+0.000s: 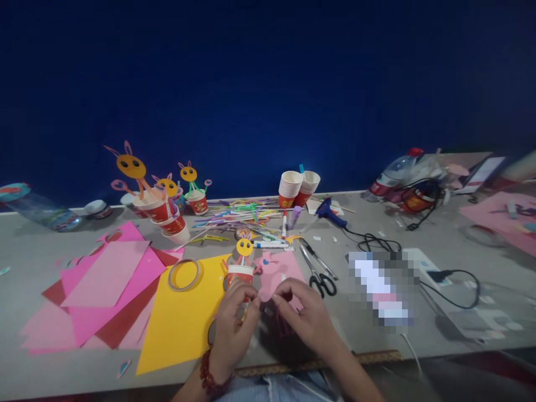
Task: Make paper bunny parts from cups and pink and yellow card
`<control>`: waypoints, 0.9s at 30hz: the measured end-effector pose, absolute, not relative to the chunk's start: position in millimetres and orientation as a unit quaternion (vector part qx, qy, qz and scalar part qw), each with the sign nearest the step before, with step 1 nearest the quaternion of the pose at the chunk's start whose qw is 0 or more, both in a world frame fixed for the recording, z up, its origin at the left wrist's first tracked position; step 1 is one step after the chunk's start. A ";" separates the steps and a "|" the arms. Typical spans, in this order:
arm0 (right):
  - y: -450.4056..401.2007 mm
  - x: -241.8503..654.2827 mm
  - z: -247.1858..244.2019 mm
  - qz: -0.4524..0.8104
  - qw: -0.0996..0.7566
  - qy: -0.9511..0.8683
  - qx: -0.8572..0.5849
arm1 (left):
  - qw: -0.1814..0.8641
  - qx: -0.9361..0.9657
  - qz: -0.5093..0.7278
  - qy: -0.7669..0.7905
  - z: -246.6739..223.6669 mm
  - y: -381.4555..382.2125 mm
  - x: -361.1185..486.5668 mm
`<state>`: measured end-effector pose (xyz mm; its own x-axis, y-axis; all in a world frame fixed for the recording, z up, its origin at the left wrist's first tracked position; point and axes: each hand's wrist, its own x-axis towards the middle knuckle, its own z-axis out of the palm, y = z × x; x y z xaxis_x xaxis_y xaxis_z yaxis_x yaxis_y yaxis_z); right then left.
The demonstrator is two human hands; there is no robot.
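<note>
A small pale pink paper piece (265, 294) is held up between my two hands. My left hand (238, 315), with a dark red bead bracelet at the wrist, pinches its left edge between thumb and fingertips. From the other side, my right hand (304, 312) grips the right edge the same way. Just behind the left hand stands a red paper cup (240, 271) bearing a yellow face cutout (244, 247) with pink ears. Beneath and beyond the hands lies a pink paper sheet (287, 267) with parts cut out of it.
Yellow paper (180, 318), stacked pink sheets (104, 273) and a tape roll (184, 274) lie left. Black-handled scissors (322, 283), a blue glue gun (330, 213) and a phone (379, 287) are right. Colored pipe cleaners (238, 215), stacked cups (290, 190) and finished figures (131, 166) stand behind.
</note>
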<state>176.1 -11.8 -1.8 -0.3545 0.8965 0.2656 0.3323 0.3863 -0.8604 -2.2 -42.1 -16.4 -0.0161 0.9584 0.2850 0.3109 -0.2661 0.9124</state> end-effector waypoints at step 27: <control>2.6 246.6 -3.7 0.343 0.448 -0.657 -0.501 | 0.346 0.531 0.545 0.549 -19.6 -36.6 -32.4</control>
<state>246.6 2.6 -3.7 -0.0966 0.9646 0.2453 0.3507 0.2636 -0.8986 -32.4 -36.6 -19.6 -0.1968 0.9602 0.1985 0.2051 -0.1576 0.9660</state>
